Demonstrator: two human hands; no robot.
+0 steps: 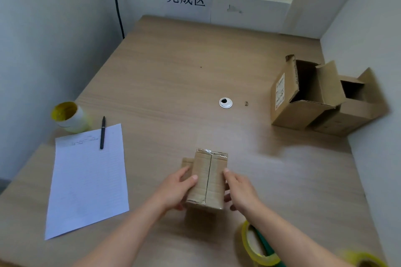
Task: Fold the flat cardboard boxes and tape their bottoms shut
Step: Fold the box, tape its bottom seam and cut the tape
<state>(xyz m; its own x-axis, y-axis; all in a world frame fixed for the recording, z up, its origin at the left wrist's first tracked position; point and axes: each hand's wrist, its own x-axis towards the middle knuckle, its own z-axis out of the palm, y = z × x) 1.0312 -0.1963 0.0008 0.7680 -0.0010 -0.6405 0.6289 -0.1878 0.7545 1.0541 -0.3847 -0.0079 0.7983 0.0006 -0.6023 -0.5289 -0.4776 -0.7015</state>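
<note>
Desk top [173, 71]: wood-grain surface, pale brown, matt and smooth. Small box [206, 180], near centre: brown corrugated cardboard, matt, ribbed face; a strip of clear tape [208, 151] across its far end is wrinkled and glossy. Two open boxes [286, 112], far right: the same matt brown cardboard, one with a white paper label [280, 91]. Sheet [86, 180], left: white lined paper, matt. Pen [102, 132]: black, slight sheen – probably plastic. Tape roll [263, 259], near right: yellowish translucent film, glossy. Grommet [225, 103] in the desk: silvery, shiny. Walls [43, 39]: pale, matt.
</note>
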